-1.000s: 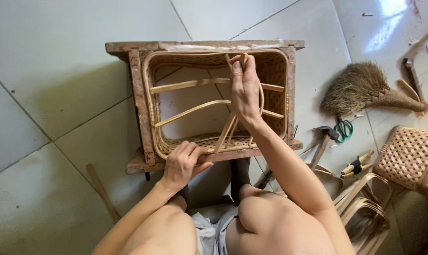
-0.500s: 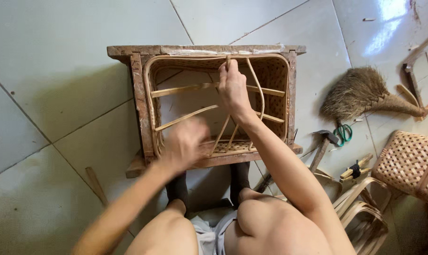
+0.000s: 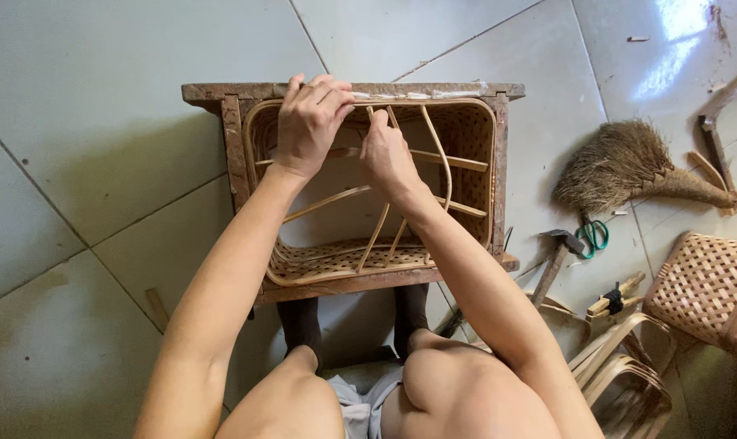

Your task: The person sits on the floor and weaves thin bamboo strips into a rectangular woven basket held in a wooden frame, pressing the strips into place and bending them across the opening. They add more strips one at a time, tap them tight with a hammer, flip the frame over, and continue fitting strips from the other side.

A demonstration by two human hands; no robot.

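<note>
Lying on the tiled floor (image 3: pixel 100 162), a wooden frame (image 3: pixel 230 154) encloses a half-woven rattan basket (image 3: pixel 466 154). Both hands meet at its far rim: the left hand (image 3: pixel 310 122) curls closed over the rim, the right hand (image 3: pixel 387 156) pinches a thin rattan strip (image 3: pixel 438 146). A broom (image 3: pixel 628 167) and hammer (image 3: pixel 557 252) lie nearby.

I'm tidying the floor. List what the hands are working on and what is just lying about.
In hand:
left hand on the far rim of the woven basket
right hand at the cane ribs
wooden frame

Lying about:
hand broom
hammer
green scissors
woven stool
</note>
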